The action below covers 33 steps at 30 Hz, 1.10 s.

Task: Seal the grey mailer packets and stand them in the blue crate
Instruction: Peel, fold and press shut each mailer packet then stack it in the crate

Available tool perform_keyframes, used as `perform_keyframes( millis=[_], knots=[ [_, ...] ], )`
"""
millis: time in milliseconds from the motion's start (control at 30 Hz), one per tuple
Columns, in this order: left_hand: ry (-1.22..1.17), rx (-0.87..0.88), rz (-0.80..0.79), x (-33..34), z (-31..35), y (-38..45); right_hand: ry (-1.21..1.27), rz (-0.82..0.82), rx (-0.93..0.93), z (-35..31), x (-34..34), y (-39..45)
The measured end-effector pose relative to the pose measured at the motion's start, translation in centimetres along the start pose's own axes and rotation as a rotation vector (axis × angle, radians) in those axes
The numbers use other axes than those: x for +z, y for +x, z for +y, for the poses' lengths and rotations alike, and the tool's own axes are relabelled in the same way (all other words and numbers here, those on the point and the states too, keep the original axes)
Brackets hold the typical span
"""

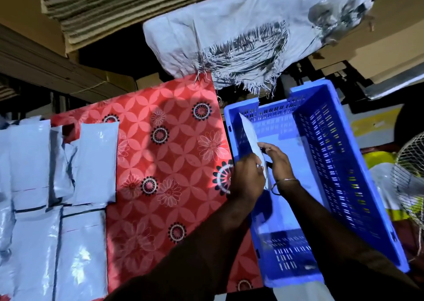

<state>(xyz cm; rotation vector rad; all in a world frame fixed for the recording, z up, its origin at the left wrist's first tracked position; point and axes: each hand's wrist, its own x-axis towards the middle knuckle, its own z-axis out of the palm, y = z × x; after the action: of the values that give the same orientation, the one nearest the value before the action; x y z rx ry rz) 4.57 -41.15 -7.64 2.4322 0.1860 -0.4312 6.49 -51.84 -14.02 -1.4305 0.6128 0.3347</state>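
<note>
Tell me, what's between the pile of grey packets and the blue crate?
Only the red flowered cloth, seen from the head view, lies between the packets and crate.

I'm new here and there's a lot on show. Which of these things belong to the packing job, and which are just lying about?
Part of the job:
- the grey packet, held on edge by the left hand and the right hand
- the blue crate
- the grey packets waiting on the left

Just lying about:
- the red flowered cloth
- the torn white sack
- the stacked cardboard
- the wire fan guard
</note>
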Motion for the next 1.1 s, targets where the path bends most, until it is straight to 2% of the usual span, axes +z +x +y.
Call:
perform_keyframes(
  millis=[100, 233, 500, 667, 800, 900, 1000, 1100],
  knots=[
    [0.166, 0.010, -0.104, 0.1, 1.0, 1.4, 0.038, 0.019, 0.045, 1.2, 1.0, 2.2],
    [0.144, -0.101, -0.190, 0.1, 1.6, 2.9, 0.003, 0.024, 0.039, 3.4, 1.4, 4.6],
    [-0.159, -0.101, -0.006, -0.9, 0.1, 2.3, -0.144, -0.099, 0.103, 4.6, 2.4, 4.5],
    [-0.306, -0.029, -0.030, -1.9, -0.7, 1.0, -0.131, -0.112, 0.148, 4.2, 3.0, 3.8],
    [-0.439, 0.012, -0.038, -3.6, -1.8, -0.7, -0.202, 0.052, -0.005, 2.5, 3.6, 2.9],
    [-0.535, 0.025, -0.012, -6.3, -3.8, -3.1, -0.255, 0.139, -0.254, -1.1, 4.3, 1.0],
    [-0.558, 0.030, 0.088, -10.2, -6.5, -6.4, -0.272, 0.098, -0.484, -5.4, 6.7, -1.9],
    [-0.660, -0.034, 0.204, -14.0, -10.2, -10.5, -0.294, -0.056, -0.607, -8.4, 10.7, -6.1]
  ],
)
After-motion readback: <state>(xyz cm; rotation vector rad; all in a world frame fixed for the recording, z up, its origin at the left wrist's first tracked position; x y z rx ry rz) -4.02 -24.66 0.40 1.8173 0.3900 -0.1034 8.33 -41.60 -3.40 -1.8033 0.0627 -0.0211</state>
